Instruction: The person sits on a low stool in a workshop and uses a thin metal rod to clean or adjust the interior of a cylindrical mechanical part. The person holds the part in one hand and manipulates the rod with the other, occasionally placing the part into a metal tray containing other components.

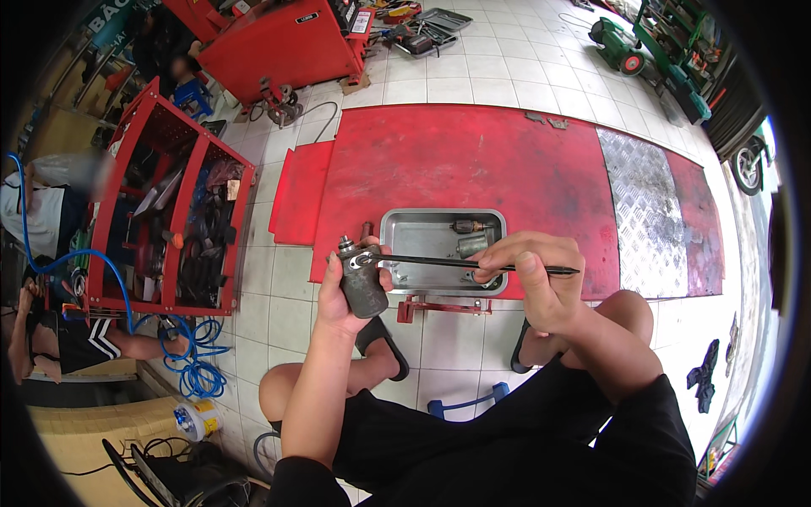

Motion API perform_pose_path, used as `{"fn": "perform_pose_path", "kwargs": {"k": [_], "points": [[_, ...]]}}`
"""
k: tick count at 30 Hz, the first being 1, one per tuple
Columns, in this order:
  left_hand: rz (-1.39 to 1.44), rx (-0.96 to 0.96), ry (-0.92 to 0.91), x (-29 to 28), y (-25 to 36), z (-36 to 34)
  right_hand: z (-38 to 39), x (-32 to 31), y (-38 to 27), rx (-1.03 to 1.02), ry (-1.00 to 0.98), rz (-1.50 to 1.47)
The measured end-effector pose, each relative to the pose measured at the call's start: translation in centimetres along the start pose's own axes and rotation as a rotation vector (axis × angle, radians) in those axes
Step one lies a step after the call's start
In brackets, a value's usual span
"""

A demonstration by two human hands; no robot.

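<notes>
My left hand (338,296) grips a dark, greasy cylindrical motor part (363,287), held upright. A long black ratchet wrench (439,262) sits on the top end of that part and runs to the right. My right hand (536,279) holds the wrench's handle. Just behind both hands, a metal tray (439,221) lies on the red lift platform (473,169) with small metal parts (469,237) inside.
A red tool cart (169,211) full of tools stands to the left, with a blue coiled hose (198,363) by its base. Another person sits at far left. A second red cabinet (279,42) is behind. My knees and sandals rest on white floor tiles.
</notes>
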State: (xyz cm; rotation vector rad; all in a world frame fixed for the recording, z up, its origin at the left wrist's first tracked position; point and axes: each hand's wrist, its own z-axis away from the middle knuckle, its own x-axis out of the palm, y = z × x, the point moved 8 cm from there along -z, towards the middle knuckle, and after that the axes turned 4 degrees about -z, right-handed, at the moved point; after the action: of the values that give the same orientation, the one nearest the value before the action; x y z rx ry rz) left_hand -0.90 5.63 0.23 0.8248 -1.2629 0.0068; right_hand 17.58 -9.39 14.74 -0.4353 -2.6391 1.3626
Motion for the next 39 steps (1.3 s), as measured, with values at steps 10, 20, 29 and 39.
{"fn": "perform_pose_path", "kwargs": {"k": [10,20,29,39], "points": [[-0.470,0.026,0.116,1.2,0.7,0.2,1.1,0.2,4.1,0.645,0.053,-0.110],[-0.492,-0.009,0.100,0.6,-1.5,0.5,3.4,2.1,6.5,0.762,0.098,-0.512],[-0.313,-0.214,0.030,0.3,-0.6,1.3,1.4,5.7,0.9,0.146,-0.586,0.067],[-0.329,-0.149,0.164,-3.3,-0.4,1.3,1.8,4.2,5.5,0.423,-0.378,0.012]]}}
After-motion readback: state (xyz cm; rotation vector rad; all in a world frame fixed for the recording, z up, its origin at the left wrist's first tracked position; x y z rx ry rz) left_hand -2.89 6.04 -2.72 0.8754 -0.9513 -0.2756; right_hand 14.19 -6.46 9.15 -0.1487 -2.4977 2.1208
